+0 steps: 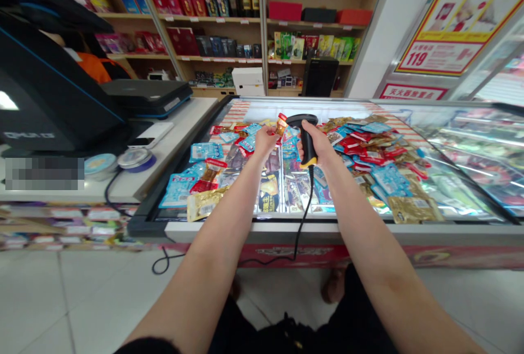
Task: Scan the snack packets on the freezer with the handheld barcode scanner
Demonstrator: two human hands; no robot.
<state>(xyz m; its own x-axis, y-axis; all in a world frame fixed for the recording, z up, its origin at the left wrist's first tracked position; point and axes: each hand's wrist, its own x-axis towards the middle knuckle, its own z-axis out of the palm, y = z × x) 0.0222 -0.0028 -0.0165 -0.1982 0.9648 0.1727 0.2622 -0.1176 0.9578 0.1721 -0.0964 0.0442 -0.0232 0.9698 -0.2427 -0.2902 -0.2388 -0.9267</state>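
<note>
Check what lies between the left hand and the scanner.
In the head view, the small red-and-gold packet pinched by the left hand reaches toward the scanner; blue packets show in the gap below.

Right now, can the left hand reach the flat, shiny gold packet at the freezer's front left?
Probably yes: nothing visible lies on the gold packet, though the left hand holds a small red-and-gold packet.

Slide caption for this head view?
Left hand holds a packet, right hand a corded scanner, above packet-strewn glass.

1 head-height view, forward and down
</note>
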